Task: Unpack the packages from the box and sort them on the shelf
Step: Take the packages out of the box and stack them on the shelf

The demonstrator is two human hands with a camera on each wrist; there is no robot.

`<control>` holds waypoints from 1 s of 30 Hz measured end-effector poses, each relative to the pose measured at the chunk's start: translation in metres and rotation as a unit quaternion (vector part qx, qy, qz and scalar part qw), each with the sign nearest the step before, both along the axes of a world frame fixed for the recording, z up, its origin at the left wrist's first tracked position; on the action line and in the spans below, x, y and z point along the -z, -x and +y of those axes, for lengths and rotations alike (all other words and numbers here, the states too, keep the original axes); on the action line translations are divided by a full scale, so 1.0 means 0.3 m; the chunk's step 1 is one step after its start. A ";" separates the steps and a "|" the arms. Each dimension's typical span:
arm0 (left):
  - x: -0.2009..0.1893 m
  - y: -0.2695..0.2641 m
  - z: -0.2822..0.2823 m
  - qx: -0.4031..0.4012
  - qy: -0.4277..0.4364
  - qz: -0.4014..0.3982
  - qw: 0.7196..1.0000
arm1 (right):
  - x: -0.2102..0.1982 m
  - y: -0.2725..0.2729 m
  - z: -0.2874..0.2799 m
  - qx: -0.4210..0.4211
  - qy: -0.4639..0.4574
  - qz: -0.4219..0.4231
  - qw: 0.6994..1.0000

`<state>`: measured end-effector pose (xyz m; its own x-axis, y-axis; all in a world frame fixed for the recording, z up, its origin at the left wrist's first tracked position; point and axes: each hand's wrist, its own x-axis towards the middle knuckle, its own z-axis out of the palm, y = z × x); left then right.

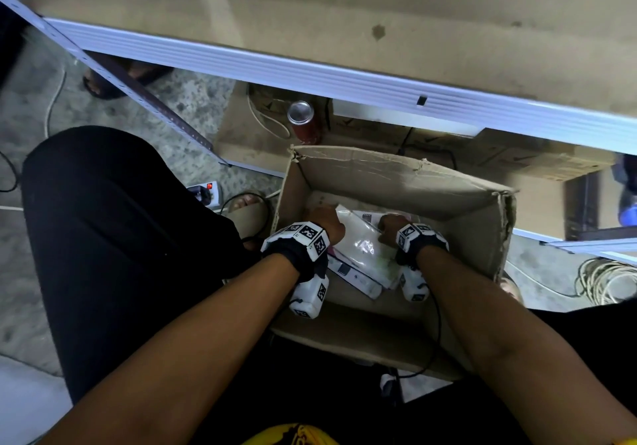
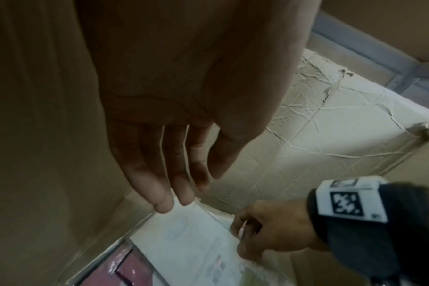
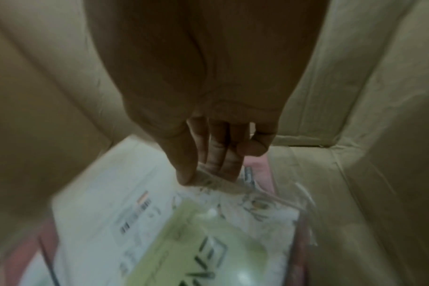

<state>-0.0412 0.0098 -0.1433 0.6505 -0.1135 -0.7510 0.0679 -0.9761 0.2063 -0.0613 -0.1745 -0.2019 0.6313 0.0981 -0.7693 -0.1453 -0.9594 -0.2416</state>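
Note:
An open cardboard box stands on the floor with both my hands inside it. On top of the pile lies a white package in clear plastic wrap, with a pale green label. My left hand reaches to its far left corner, fingers straight, and the fingertips touch the package. My right hand pinches the wrap's far right edge between thumb and fingers. A pink package lies underneath, and more white ones sit nearer to me.
The shelf's beige board with a white front rail runs across just beyond the box. Under it stand a red can and flat cartons. A power strip lies left, coiled cable right.

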 end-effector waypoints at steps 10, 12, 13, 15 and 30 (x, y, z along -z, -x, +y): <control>0.086 -0.048 -0.019 0.031 -0.015 -0.014 0.999 | -0.039 0.082 -0.106 0.027 0.033 0.028 0.999; 0.121 -0.038 -0.020 0.059 -0.040 -0.006 0.997 | -0.062 0.108 -0.124 0.030 0.043 0.012 0.999; 0.136 -0.030 -0.023 0.075 -0.062 0.002 0.995 | -0.073 0.116 -0.133 0.040 0.045 -0.003 0.998; 0.155 -0.015 -0.020 0.113 -0.114 0.032 0.986 | -0.108 0.119 -0.142 0.064 0.047 -0.026 0.997; 0.290 0.023 -0.052 0.343 -0.077 -0.107 0.930 | -0.261 0.175 -0.086 0.140 0.120 -0.001 0.983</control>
